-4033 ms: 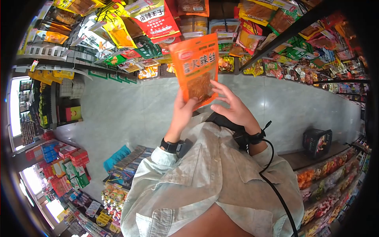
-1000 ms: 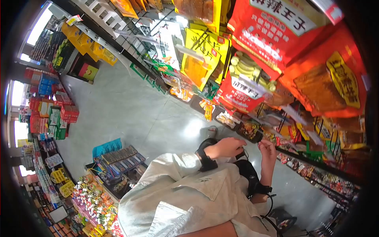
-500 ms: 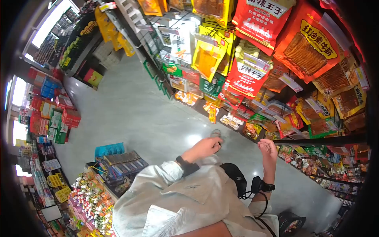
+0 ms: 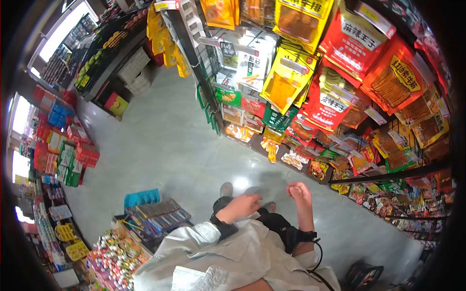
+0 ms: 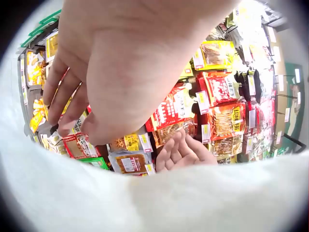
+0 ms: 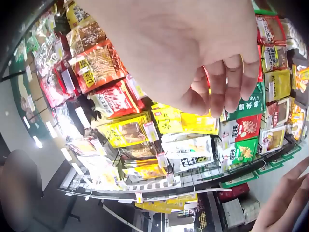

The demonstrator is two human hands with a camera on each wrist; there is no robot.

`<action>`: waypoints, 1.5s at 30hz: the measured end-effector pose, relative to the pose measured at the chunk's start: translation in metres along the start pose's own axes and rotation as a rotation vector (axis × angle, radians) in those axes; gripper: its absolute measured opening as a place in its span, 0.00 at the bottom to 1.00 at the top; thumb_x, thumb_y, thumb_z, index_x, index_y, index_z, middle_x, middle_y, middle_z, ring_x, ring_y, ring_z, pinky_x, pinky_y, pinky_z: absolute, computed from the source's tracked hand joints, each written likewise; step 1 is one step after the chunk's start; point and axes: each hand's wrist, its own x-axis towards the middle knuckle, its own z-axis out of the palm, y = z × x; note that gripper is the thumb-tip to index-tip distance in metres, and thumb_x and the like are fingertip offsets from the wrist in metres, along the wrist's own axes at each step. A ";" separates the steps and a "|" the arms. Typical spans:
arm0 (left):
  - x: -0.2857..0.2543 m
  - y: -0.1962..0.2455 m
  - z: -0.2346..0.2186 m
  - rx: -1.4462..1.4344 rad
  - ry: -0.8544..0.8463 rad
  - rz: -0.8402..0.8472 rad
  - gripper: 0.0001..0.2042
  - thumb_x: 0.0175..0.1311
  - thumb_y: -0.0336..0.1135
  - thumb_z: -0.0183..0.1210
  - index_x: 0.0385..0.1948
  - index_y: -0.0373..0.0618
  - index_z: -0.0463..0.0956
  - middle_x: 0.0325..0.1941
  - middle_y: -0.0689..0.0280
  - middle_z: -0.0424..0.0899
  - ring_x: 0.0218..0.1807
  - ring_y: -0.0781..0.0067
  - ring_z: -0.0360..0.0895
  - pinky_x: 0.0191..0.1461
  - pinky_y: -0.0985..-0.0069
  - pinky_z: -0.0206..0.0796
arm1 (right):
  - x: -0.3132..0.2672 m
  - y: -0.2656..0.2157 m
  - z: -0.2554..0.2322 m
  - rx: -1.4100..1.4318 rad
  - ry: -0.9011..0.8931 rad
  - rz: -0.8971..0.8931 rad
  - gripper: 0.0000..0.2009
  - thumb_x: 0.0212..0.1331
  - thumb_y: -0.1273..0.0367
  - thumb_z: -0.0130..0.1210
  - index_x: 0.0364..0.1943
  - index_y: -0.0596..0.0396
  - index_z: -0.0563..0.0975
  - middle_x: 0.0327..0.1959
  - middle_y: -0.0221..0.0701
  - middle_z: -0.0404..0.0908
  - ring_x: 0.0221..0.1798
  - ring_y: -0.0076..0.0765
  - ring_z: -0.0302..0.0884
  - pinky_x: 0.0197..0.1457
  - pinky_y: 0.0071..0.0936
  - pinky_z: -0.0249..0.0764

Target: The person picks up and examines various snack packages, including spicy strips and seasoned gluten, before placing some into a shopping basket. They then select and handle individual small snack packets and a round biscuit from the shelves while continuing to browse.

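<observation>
Both hands are empty, in front of the body and in front of a rack of hanging snack bags. My left hand (image 4: 239, 207) points right with its fingers loosely bent; in the left wrist view the left hand (image 5: 120, 72) shows relaxed fingers. My right hand (image 4: 299, 195) is raised, its fingers loosely curled, a short gap from the left. Up close in the right wrist view, the right hand (image 6: 183, 48) has nothing between its fingers. Nearest on the rack hang a yellow bag (image 4: 283, 80), a red bag (image 4: 327, 104) and an orange-red bag (image 4: 395, 77).
Grey floor (image 4: 165, 140) runs between the rack and the stands. A low stand of flat packets (image 4: 162, 213) is at the left, with colourful sweets (image 4: 114, 257) beside it. Stacked red and green boxes (image 4: 70, 157) stand farther left. A black basket (image 4: 361, 276) sits on the floor at lower right.
Four seconds ago both hands were at an orange snack bag, the left gripping it; now neither holds it. The view has turned along the rack, and the hands have shifted left in it lately.
</observation>
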 end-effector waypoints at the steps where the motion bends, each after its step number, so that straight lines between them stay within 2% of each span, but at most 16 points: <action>1: -0.004 -0.008 -0.016 -0.045 -0.005 0.031 0.17 0.66 0.37 0.58 0.54 0.45 0.78 0.46 0.52 0.87 0.47 0.45 0.83 0.49 0.56 0.75 | 0.007 0.002 0.020 0.013 0.003 -0.004 0.08 0.71 0.71 0.56 0.49 0.56 0.79 0.41 0.27 0.83 0.45 0.23 0.79 0.52 0.23 0.75; 5: -0.034 -0.057 -0.082 -0.123 0.233 -0.005 0.16 0.67 0.39 0.59 0.54 0.46 0.79 0.41 0.51 0.87 0.46 0.46 0.84 0.49 0.55 0.75 | 0.035 0.010 0.097 -0.085 -0.078 -0.053 0.08 0.70 0.72 0.57 0.50 0.57 0.79 0.42 0.27 0.84 0.47 0.21 0.80 0.53 0.23 0.75; 8: -0.072 -0.113 -0.129 -0.173 0.434 -0.136 0.15 0.67 0.39 0.60 0.53 0.46 0.79 0.38 0.54 0.88 0.41 0.47 0.86 0.44 0.60 0.77 | 0.053 0.001 0.155 -0.210 -0.187 -0.083 0.09 0.71 0.71 0.58 0.51 0.56 0.79 0.42 0.25 0.83 0.45 0.18 0.79 0.51 0.22 0.75; 10: -0.099 -0.165 -0.149 -0.107 0.429 -0.285 0.14 0.68 0.33 0.61 0.54 0.44 0.79 0.33 0.58 0.87 0.38 0.62 0.86 0.44 0.68 0.76 | 0.062 -0.007 0.187 -0.347 -0.242 -0.100 0.09 0.71 0.70 0.58 0.51 0.56 0.79 0.42 0.23 0.83 0.44 0.16 0.78 0.50 0.21 0.75; 14: -0.119 -0.207 -0.173 -0.246 0.422 -0.338 0.14 0.66 0.37 0.62 0.52 0.46 0.80 0.37 0.56 0.89 0.40 0.53 0.87 0.43 0.61 0.77 | 0.069 -0.005 0.220 -0.322 -0.231 -0.093 0.09 0.71 0.69 0.59 0.50 0.57 0.80 0.40 0.22 0.83 0.42 0.15 0.76 0.49 0.20 0.75; 20: -0.068 -0.197 -0.184 -0.124 0.307 -0.261 0.16 0.66 0.38 0.62 0.54 0.44 0.79 0.38 0.56 0.89 0.42 0.53 0.87 0.46 0.62 0.77 | 0.099 -0.008 0.221 -0.331 -0.179 -0.058 0.09 0.71 0.69 0.59 0.50 0.57 0.81 0.41 0.24 0.85 0.42 0.15 0.77 0.49 0.20 0.75; 25: 0.020 -0.151 -0.208 -0.235 0.080 -0.151 0.18 0.67 0.39 0.62 0.56 0.44 0.77 0.41 0.56 0.89 0.45 0.50 0.86 0.50 0.61 0.76 | 0.150 -0.033 0.195 -0.215 -0.037 -0.150 0.09 0.70 0.71 0.58 0.49 0.59 0.81 0.41 0.24 0.85 0.43 0.16 0.77 0.50 0.19 0.75; 29: 0.096 -0.126 -0.230 0.022 0.066 -0.012 0.20 0.67 0.38 0.62 0.59 0.42 0.76 0.45 0.54 0.88 0.49 0.49 0.85 0.52 0.60 0.75 | 0.220 -0.036 0.155 -0.060 0.262 -0.220 0.15 0.67 0.76 0.57 0.56 0.60 0.74 0.48 0.28 0.80 0.45 0.17 0.75 0.51 0.19 0.74; 31: 0.127 -0.114 -0.241 0.096 0.076 0.022 0.21 0.67 0.38 0.62 0.60 0.42 0.75 0.45 0.53 0.87 0.50 0.48 0.84 0.52 0.59 0.75 | 0.254 -0.047 0.133 -0.001 0.393 -0.233 0.22 0.64 0.79 0.57 0.62 0.61 0.68 0.57 0.35 0.77 0.54 0.26 0.77 0.56 0.23 0.75; 33: 0.162 -0.087 -0.256 -0.049 0.082 0.030 0.22 0.67 0.38 0.62 0.61 0.42 0.74 0.45 0.53 0.87 0.50 0.48 0.84 0.53 0.59 0.75 | 0.286 -0.060 0.123 0.209 0.476 -0.331 0.28 0.63 0.78 0.59 0.67 0.61 0.63 0.60 0.38 0.74 0.57 0.30 0.76 0.59 0.26 0.75; 35: 0.193 -0.070 -0.263 -0.085 0.074 0.033 0.23 0.67 0.39 0.62 0.62 0.42 0.74 0.46 0.53 0.87 0.51 0.48 0.83 0.53 0.59 0.74 | 0.331 -0.034 0.096 0.180 0.543 -0.461 0.35 0.62 0.76 0.61 0.72 0.60 0.58 0.65 0.39 0.70 0.60 0.31 0.73 0.62 0.29 0.74; 36: 0.208 -0.066 -0.262 -0.052 0.071 0.035 0.23 0.67 0.39 0.62 0.62 0.42 0.74 0.46 0.53 0.87 0.51 0.48 0.83 0.53 0.59 0.74 | 0.339 -0.033 0.086 0.105 0.558 -0.415 0.37 0.62 0.74 0.63 0.73 0.61 0.57 0.66 0.39 0.68 0.62 0.29 0.71 0.62 0.29 0.73; 37: 0.219 -0.060 -0.262 -0.021 0.070 0.036 0.23 0.67 0.39 0.62 0.62 0.42 0.74 0.47 0.52 0.87 0.51 0.48 0.83 0.54 0.59 0.74 | 0.339 -0.048 0.085 0.136 0.523 -0.351 0.33 0.62 0.73 0.63 0.70 0.61 0.62 0.61 0.35 0.69 0.58 0.24 0.71 0.59 0.26 0.72; 39: 0.237 -0.048 -0.262 -0.043 -0.015 0.070 0.23 0.67 0.38 0.62 0.62 0.42 0.73 0.48 0.52 0.86 0.52 0.49 0.83 0.54 0.59 0.74 | 0.347 -0.048 0.075 -0.128 0.525 -0.302 0.20 0.69 0.76 0.56 0.63 0.60 0.69 0.54 0.31 0.78 0.57 0.24 0.75 0.60 0.25 0.72; 42: 0.265 -0.045 -0.267 -0.054 -0.121 0.147 0.23 0.68 0.39 0.62 0.63 0.41 0.73 0.49 0.52 0.86 0.52 0.48 0.83 0.55 0.59 0.74 | 0.336 -0.061 0.079 0.054 0.436 -0.235 0.12 0.73 0.72 0.53 0.56 0.57 0.72 0.50 0.28 0.79 0.50 0.21 0.74 0.54 0.22 0.72; 45: 0.291 -0.051 -0.276 0.072 -0.162 0.137 0.26 0.68 0.43 0.62 0.64 0.41 0.72 0.53 0.50 0.84 0.56 0.47 0.82 0.58 0.60 0.73 | 0.319 -0.078 0.091 0.136 0.455 -0.322 0.09 0.75 0.68 0.50 0.53 0.54 0.73 0.44 0.24 0.77 0.42 0.18 0.72 0.48 0.20 0.69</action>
